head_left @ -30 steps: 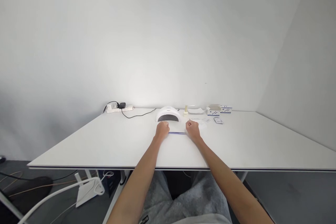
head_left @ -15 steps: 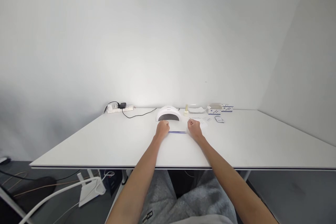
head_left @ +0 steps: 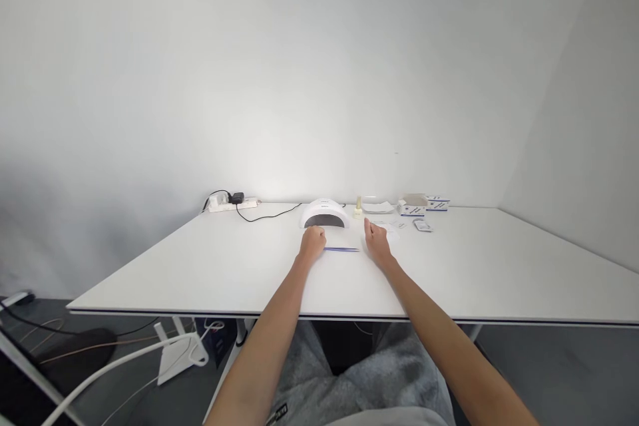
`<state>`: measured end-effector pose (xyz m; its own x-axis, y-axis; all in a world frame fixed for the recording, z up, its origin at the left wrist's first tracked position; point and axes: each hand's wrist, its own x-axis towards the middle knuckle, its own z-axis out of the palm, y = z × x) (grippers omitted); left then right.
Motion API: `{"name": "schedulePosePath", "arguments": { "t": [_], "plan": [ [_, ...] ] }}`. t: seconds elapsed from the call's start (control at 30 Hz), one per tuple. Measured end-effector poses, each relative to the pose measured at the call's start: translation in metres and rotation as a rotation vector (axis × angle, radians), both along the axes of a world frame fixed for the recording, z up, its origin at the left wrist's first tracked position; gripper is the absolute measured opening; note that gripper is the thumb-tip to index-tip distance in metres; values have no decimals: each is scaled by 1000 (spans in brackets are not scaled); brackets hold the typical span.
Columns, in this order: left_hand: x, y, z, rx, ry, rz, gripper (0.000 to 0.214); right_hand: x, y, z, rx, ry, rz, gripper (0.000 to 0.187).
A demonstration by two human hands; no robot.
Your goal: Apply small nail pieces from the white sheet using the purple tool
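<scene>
My left hand (head_left: pixel 313 241) rests as a closed fist on the white table, just in front of a white dome-shaped nail lamp (head_left: pixel 325 205) with a dark opening. To its right is my right hand (head_left: pixel 378 239), its fingers curled in and its thumb pointing up and forward. Nothing shows in either hand. A thin blue tool (head_left: pixel 342 249), perhaps tweezers, lies crosswise between the two hands; its left end reaches my left wrist. Beyond my right hand stand a small nail polish bottle (head_left: pixel 358 209) and a clear tray with white sheets (head_left: pixel 378 208).
At the back right are an open white-and-blue box (head_left: pixel 412 206), another box (head_left: pixel 438 204), a small packet (head_left: pixel 423 225) and papers (head_left: pixel 388 229). A power strip (head_left: pixel 232 205) with a black adapter (head_left: pixel 237 198) and cable lies back left. A white router (head_left: pixel 180 356) is below the table.
The thumb of my right hand has lifted from the curled fingers and now points forward. My left fist holds its shape. The whole view has shifted slightly.
</scene>
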<state>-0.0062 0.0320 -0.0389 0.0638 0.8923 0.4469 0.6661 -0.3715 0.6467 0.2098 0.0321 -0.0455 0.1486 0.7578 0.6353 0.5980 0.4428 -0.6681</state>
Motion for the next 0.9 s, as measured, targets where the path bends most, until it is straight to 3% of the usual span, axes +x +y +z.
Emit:
{"name": "schedulePosePath", "arguments": {
  "t": [0.47,0.9],
  "plan": [
    [-1,3,-2,-18,14,-8,26,8,4,3,52,252,-118,44],
    [-2,-1,1,-71,37,-20,27,12,12,-3,10,283,-113,46]
  ]
}}
